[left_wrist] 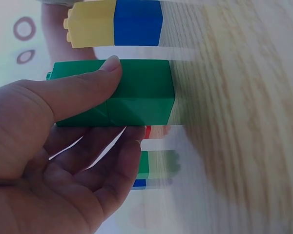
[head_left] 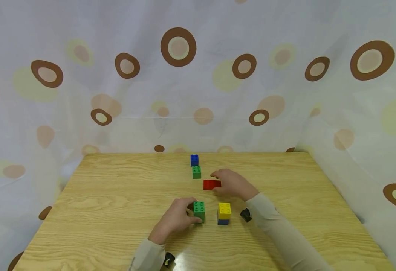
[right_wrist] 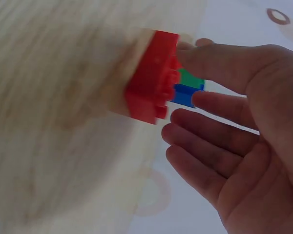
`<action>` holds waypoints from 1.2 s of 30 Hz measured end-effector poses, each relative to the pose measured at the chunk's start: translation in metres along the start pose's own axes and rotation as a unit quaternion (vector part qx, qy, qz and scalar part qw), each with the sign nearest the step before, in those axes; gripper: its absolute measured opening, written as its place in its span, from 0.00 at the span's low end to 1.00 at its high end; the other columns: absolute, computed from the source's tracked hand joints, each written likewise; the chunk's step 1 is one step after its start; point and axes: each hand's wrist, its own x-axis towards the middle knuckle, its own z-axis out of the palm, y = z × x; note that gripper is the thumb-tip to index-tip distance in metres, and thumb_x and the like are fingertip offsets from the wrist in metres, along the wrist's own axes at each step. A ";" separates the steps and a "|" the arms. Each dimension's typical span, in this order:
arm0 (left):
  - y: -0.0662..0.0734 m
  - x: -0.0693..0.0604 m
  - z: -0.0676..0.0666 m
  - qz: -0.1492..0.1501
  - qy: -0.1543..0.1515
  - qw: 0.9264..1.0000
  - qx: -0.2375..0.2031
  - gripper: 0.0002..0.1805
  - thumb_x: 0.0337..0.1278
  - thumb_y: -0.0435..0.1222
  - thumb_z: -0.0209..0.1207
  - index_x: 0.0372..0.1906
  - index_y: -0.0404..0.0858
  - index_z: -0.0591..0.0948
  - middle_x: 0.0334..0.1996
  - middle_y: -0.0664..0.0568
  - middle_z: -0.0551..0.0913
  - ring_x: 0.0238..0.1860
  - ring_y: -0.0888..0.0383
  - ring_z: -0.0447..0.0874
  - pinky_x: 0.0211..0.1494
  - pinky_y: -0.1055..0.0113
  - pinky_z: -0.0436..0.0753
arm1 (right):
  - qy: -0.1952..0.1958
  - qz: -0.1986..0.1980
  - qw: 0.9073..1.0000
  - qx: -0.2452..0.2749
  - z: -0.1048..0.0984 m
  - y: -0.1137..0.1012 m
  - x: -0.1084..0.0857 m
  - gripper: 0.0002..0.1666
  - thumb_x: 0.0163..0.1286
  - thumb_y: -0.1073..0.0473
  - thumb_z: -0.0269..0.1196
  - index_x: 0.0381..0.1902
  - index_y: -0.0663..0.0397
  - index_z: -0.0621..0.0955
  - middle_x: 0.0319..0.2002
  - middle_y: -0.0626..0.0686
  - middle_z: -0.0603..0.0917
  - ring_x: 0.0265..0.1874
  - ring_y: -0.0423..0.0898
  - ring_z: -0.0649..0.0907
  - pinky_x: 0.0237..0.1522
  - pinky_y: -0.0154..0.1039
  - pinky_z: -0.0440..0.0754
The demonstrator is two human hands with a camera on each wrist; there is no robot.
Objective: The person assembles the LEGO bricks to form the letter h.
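Observation:
My left hand (head_left: 176, 216) grips a stack of two green bricks (head_left: 199, 212), standing on the table. The thumb lies across one side of that green stack (left_wrist: 141, 92) in the left wrist view, with fingers at the opposite side. My right hand (head_left: 234, 185) is at the right end of a red brick (head_left: 211, 184). In the right wrist view the thumb and spread fingers of this hand (right_wrist: 244, 122) are beside the studs of the red brick (right_wrist: 149, 80); contact cannot be told. Right of the green stack stands a yellow brick (head_left: 224, 209) on a blue one (head_left: 223, 222).
Beyond the red brick are a smaller green brick (head_left: 196, 172) and, behind it, a dark blue brick (head_left: 194, 160). The wooden table (head_left: 116, 188) meets a patterned curtain (head_left: 198, 82) at its back and sides. A black wrist device (head_left: 246, 215) is beside the right sleeve.

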 end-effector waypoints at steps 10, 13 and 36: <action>-0.001 -0.001 0.001 -0.001 -0.005 1.000 -0.003 0.13 0.54 0.35 0.74 0.43 0.42 0.84 0.38 0.56 0.86 0.39 0.63 0.81 0.45 0.66 0.84 | 0.031 -0.003 0.999 -0.026 0.020 0.001 0.001 0.13 0.69 0.61 0.67 0.49 0.59 0.83 0.41 0.54 0.84 0.34 0.47 0.78 0.46 0.46 0.83; -0.001 -0.001 0.001 0.001 -0.002 1.000 0.001 0.12 0.54 0.35 0.74 0.43 0.42 0.84 0.38 0.56 0.86 0.39 0.64 0.81 0.44 0.66 0.84 | 0.033 0.000 0.999 -0.025 0.021 0.002 0.002 0.13 0.69 0.60 0.67 0.49 0.58 0.84 0.42 0.54 0.84 0.35 0.47 0.78 0.46 0.46 0.83; 0.001 -0.002 0.001 0.005 -0.008 1.000 0.012 0.11 0.56 0.37 0.73 0.42 0.41 0.84 0.37 0.56 0.85 0.38 0.64 0.81 0.44 0.68 0.82 | 0.065 -0.020 0.997 0.046 0.013 0.003 0.001 0.22 0.71 0.53 0.67 0.59 0.57 0.81 0.46 0.53 0.85 0.35 0.44 0.77 0.41 0.41 0.80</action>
